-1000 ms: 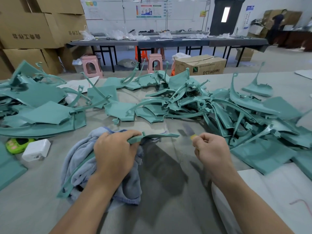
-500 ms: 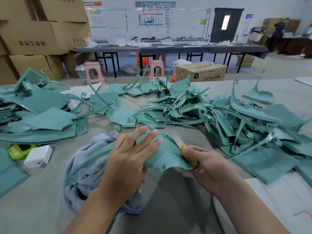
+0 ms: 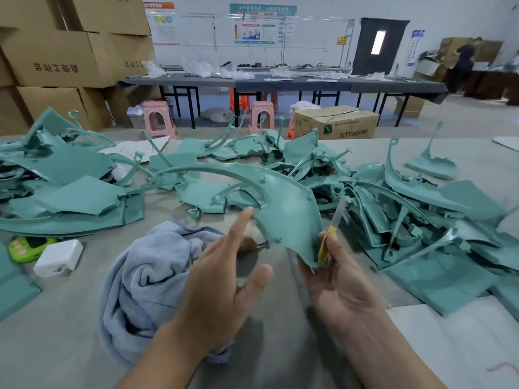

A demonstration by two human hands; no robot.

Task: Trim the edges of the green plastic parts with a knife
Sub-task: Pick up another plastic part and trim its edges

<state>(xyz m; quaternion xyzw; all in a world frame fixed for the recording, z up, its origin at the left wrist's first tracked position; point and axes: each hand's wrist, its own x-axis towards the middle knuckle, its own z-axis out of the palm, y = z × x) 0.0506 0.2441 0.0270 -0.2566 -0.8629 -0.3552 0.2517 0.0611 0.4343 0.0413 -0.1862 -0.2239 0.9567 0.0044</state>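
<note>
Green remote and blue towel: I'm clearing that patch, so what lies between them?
In the head view, a white power adapter lies on the table between the green remote and the blue towel.

right hand [image 3: 337,279] gripping green part [image 3: 286,209] and knife [image 3: 330,240], left hand [image 3: 224,282] open

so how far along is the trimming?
Done: can't tell; trimmed and untrimmed parts look alike. In hand: the right hand holds one curved green part by its lower corner, along with the yellow-handled knife; the left hand is open, fingertip at the part's inner edge. No cut underway. Left: likely much, given the big pile on the table.
</note>
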